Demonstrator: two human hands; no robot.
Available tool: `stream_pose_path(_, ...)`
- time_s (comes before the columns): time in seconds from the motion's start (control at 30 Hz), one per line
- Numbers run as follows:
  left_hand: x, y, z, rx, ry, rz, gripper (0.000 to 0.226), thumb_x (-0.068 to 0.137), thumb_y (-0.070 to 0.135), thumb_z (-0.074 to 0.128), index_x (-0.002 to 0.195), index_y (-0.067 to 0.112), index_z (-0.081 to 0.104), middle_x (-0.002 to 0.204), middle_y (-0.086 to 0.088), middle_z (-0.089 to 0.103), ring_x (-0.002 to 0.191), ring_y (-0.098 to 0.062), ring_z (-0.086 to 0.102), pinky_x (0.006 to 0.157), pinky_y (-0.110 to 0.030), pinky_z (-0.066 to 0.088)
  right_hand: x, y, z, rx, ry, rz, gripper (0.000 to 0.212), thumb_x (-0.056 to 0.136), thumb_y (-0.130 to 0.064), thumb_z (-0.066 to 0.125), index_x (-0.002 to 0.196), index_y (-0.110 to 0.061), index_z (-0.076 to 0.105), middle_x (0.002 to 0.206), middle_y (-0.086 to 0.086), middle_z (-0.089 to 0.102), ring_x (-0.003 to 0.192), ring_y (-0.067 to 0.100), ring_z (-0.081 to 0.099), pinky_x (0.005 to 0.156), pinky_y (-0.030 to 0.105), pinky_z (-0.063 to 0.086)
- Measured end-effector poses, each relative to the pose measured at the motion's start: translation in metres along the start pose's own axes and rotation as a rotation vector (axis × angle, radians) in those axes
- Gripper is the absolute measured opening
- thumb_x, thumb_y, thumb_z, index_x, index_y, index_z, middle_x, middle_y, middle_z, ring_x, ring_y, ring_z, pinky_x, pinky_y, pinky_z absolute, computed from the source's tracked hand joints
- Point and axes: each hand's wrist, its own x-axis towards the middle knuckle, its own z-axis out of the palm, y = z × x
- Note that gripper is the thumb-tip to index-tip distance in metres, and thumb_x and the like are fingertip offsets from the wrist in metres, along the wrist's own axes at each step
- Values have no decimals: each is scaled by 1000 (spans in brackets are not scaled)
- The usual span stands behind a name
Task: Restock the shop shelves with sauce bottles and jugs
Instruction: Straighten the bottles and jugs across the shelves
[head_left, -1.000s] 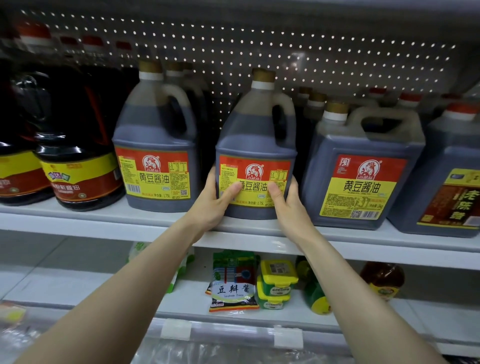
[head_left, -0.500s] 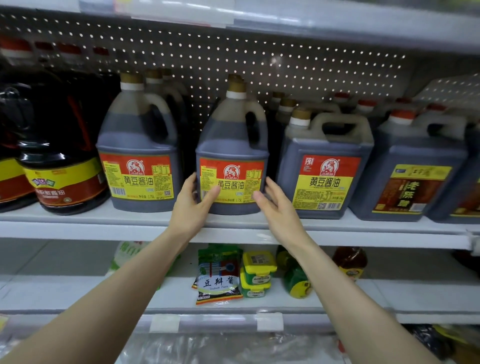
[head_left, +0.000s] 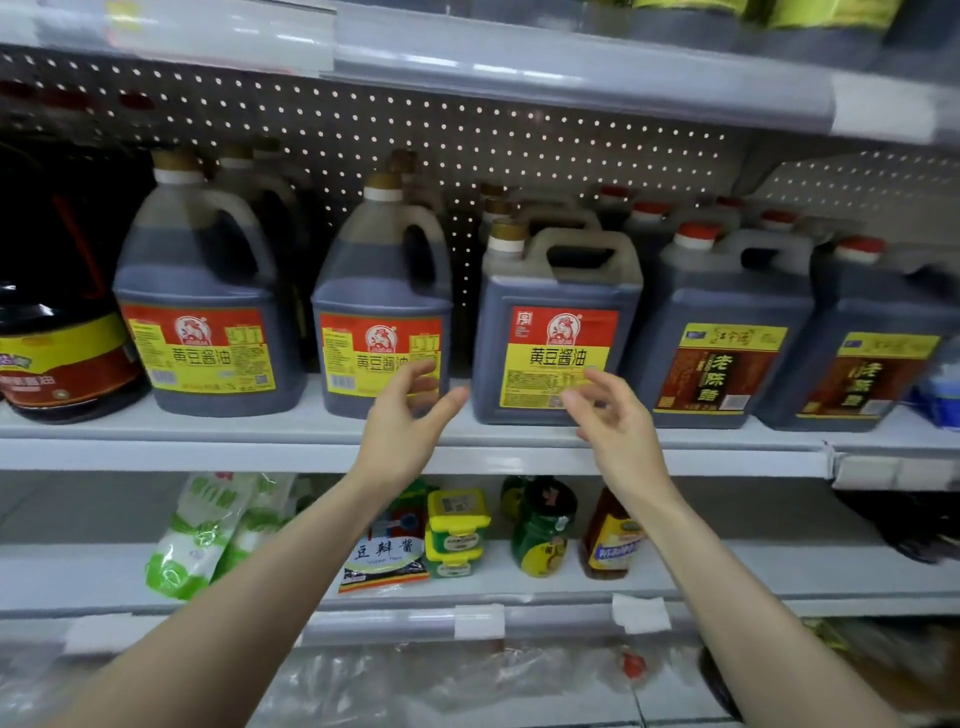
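- A white shop shelf (head_left: 208, 441) is seen from close behind a person reaching in with both bare arms.
- The middle soy jug (head_left: 382, 291) is round-shouldered and gold-capped, with a red and yellow label. It stands upright near the shelf's front edge, and everything else here is placed from it.
- Just to its right, across a narrow gap, stands a square jug (head_left: 556, 280) with the same label colours and a handle on top.
- To its left, standing apart, is a matching round jug (head_left: 208, 291). More gold caps show behind both.
- The left hand (head_left: 400, 415) hovers before the middle soy jug's lower right corner. Its fingers (head_left: 421, 370) are loosely spread with the thumb out, and it holds nothing. Blur hides whether a fingertip touches the label.
- The right hand (head_left: 618, 421) is further right, in front of the square jug's lower label. Its fingers (head_left: 597, 376) are spread and slightly bent, and it is also empty.
- Beyond the square jug stand two red-capped vinegar jugs (head_left: 722, 291) with brown labels.
- At the far left is a dark bottle (head_left: 57, 338) with a red and yellow band.
- Behind the jug rises a white pegboard (head_left: 519, 135).
- On the lower shelf (head_left: 779, 577), a printed pouch (head_left: 384, 556) lies beneath the jug.
- Right of the pouch are stacked yellow-lidded tubs (head_left: 457, 530), a green jar (head_left: 540, 530) and an amber bottle (head_left: 610, 540).
- Left of the pouch are white and green bags (head_left: 208, 530).
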Motion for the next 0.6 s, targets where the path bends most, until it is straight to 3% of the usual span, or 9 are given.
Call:
stream_pose_path(0.17,10,1,49,-59,-3,-54,71,86,37,66,146,21,33,145,-5,43,131,-19,43,106,-36,39,11,20,-34,-4,17,26,59,90,-32,62,143,-20,38,142,-2,43,121,10,47,96,26,40)
stream_pose_path(0.27,17,3,69,-88,14,-59,84,80,48,67,149,23,26,149,0,40,134,-16,41,111,-38,37,23,32,-43,32,-56,33,67,90,-34,60,148,-20,29,150,-2,36,129,12,42,98,25,36)
stream_pose_path(0.37,28,2,87,-68,48,-19,84,74,55,63,145,21,34,134,5,55,118,-6,54,100,-27,45,45,43,-44,97,-153,25,71,92,-34,58,151,-21,21,152,-2,34,135,9,36,102,23,34)
stream_pose_path(0.47,38,1,91,-103,59,12,68,82,43,61,141,18,38,119,12,61,99,12,59,79,-5,46,62,48,-33,85,-179,-15,80,88,-51,60,152,-25,21,150,-6,40,135,7,37,113,33,33)
stream_pose_path(0.6,45,-6,92,-105,41,21,56,89,32,58,139,16,38,110,19,59,87,20,58,71,0,44,76,53,-23,74,-183,-44,80,84,-58,56,150,-25,25,142,-9,49,129,9,46,111,40,38)
